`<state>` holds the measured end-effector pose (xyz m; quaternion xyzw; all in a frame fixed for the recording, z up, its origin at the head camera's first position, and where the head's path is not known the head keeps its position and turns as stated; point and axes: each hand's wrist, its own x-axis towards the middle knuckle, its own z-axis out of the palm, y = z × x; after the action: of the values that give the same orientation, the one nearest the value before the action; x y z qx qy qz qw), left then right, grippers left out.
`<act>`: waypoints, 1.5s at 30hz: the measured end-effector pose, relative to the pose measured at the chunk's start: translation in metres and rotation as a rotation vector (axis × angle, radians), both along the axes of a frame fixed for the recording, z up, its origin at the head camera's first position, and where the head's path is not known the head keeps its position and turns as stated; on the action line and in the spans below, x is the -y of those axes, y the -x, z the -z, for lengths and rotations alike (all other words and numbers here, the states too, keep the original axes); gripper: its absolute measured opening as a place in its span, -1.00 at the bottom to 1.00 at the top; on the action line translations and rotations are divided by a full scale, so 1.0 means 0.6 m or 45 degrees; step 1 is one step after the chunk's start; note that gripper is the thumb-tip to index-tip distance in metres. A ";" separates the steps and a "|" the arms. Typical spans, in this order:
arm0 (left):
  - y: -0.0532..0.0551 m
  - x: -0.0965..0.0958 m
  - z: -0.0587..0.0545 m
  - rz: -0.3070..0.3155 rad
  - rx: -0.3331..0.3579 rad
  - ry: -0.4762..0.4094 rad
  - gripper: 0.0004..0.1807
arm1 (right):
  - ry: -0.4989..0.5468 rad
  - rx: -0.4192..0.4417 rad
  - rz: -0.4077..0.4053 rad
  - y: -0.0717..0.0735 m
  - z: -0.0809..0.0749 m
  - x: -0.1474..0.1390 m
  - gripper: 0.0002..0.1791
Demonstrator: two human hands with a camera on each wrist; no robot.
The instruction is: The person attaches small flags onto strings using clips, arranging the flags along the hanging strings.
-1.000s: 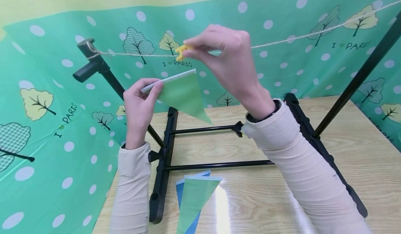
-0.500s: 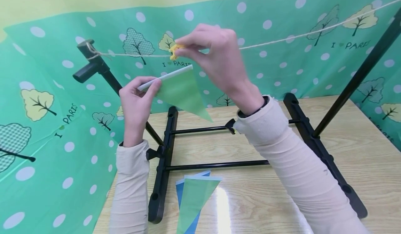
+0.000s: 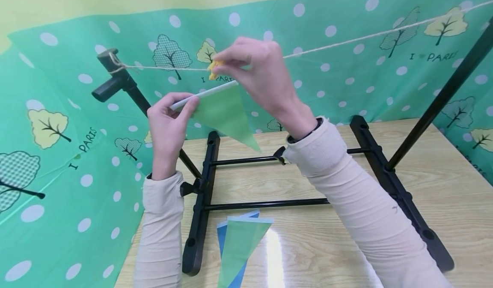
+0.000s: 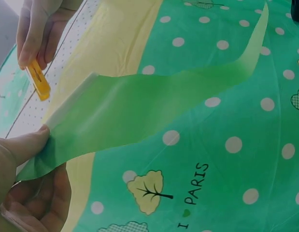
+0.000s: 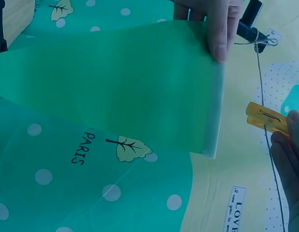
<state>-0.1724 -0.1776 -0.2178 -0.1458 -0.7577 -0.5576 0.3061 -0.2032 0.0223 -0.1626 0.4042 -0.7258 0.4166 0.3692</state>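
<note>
A green triangular pennant flag with a white top edge is pinched at its left end by my left hand, thumb in front. Its point hangs down to the right. Higher up, my right hand pinches a yellow clothespin at the string. The right wrist view has the clothespin overlapping the string; whether it bites on it I cannot tell. In the left wrist view a gap separates the clothespin from the pennant's white edge.
The string is tied to a black post at left and rises right towards another black post. Black base bars cross the wooden table. Green and blue pennants lie at the front. A patterned cloth hangs behind.
My right hand has moved left along the string with the clothespin and dipped slightly. The left hand and its pennant have shifted slightly left and up.
</note>
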 end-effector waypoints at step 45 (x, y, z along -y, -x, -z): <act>0.009 0.005 -0.023 0.089 -0.077 -0.142 -0.82 | -0.137 0.090 -0.037 0.003 0.009 0.029 -0.81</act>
<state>-0.1777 -0.1806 -0.2040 -0.1715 -0.7102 -0.6048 0.3168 -0.2052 0.0051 -0.1677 0.4190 -0.7537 0.3963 0.3152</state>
